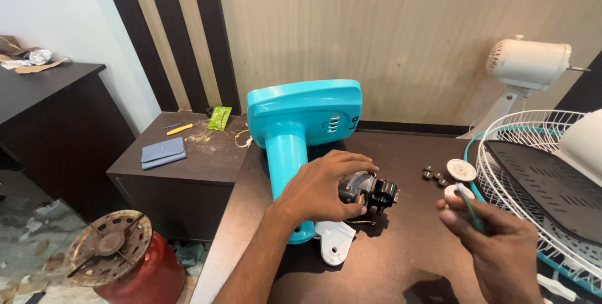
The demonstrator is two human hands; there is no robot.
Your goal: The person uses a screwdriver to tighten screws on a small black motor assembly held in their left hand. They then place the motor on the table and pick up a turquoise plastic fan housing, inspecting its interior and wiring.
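On the dark brown worktop (401,260) the left hand (323,188) lies over a small black motor (370,192), its fingers curled around the near end in a closed grip that holds the part down on the surface. The motor sits near the middle of the worktop, just right of the turquoise fan housing (304,122), and its long axis runs roughly left to right, with the blocky black end pointing toward the right hand. The right hand (495,247) hovers well apart from the motor at the lower right, its thumb and fingers pinching a thin green-handled screwdriver (469,207) whose shaft slants up and to the left. Just below the left hand a white plastic bracket (334,242) lies flat, touching the foot of the turquoise housing's neck. Between the two hands and farther back rest a few small dark screws (434,175) and a round white cap (461,170). A white wire fan guard (533,178) with a dark blade lying on it crowds the right edge, and a white fan motor on a stand (527,65) rises behind it. To the left stands a lower dark cabinet (182,172) bearing a blue wallet (163,152), a yellow-handled tool (180,129) and a green packet (219,117). On the floor beside it sits a red gas cylinder (128,263) with a rusty burner on top.
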